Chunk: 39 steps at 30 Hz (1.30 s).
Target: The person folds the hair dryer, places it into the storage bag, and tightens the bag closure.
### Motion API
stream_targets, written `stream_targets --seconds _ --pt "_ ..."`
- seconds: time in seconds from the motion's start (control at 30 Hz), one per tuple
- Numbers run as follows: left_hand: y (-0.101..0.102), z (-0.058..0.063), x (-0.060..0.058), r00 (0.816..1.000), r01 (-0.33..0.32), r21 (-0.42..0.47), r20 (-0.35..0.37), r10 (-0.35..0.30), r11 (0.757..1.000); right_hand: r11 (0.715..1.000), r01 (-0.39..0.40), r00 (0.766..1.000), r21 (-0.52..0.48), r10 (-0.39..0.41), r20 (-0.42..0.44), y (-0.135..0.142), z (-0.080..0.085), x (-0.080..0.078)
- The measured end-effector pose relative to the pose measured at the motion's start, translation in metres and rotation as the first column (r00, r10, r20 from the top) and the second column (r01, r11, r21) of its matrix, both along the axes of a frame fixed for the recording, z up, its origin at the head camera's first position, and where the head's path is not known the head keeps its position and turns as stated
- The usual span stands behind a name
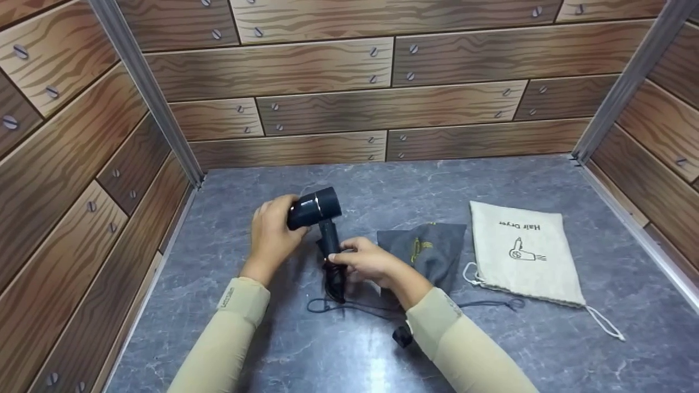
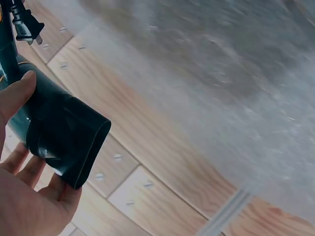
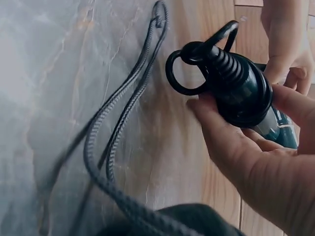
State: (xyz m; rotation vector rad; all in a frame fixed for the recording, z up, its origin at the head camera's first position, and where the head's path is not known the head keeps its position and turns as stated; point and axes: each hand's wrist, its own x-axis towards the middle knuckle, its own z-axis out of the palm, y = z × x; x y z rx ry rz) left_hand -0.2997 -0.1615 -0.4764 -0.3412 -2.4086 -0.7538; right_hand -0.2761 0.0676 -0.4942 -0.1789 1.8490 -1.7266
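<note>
A dark hair dryer (image 1: pixel 314 212) is held up over the grey marbled table in both hands. My left hand (image 1: pixel 274 226) grips the rear of its barrel, thumb on one side and fingers around the other, as the left wrist view also shows. Lower down, my right hand (image 1: pixel 371 263) holds the handle, where the black power cord (image 1: pixel 334 281) is bundled. Loops of that cord stick out past the handle's end in the right wrist view, and a two-pin plug (image 2: pixel 27 27) shows in the left wrist view.
Right of the dryer lies a dark grey pouch (image 1: pixel 442 245) with yellow print, its drawstring (image 1: pixel 360 307) trailing below my right hand. Farther right is a cream drawstring bag (image 1: pixel 527 256) printed "Hair Dryer". A small black piece (image 1: pixel 402 337) sits beside my right forearm. Wood-patterned walls enclose the table.
</note>
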Motion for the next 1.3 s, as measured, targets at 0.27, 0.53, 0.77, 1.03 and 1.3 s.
stream_targets --seconds 0.27,0.53,0.77,1.03,1.3 --pt "0.008 0.012 0.008 0.999 0.027 0.019 -0.026 -0.026 0.999 0.999 0.021 0.998 -0.031 -0.022 -0.060 0.016 0.012 0.010" --pt "0.014 0.013 0.020 0.999 0.027 -0.029 -0.034 -0.028 0.999 0.999 0.034 0.987 -0.024 -0.037 -0.156 0.031 0.016 0.022" --pt "0.016 0.020 0.031 0.996 0.071 -0.086 -0.056 -0.076 0.994 0.999 0.050 0.977 0.001 -0.049 -0.207 0.036 0.014 0.032" --pt "0.029 0.028 0.039 0.992 0.019 -0.066 -0.119 -0.027 0.998 0.993 0.111 0.936 -0.030 -0.115 -0.332 0.037 0.008 0.038" --pt "0.042 0.023 0.041 0.979 -0.031 -0.008 -0.204 0.028 0.999 0.980 0.176 0.892 -0.093 -0.198 -0.406 0.041 0.016 0.045"
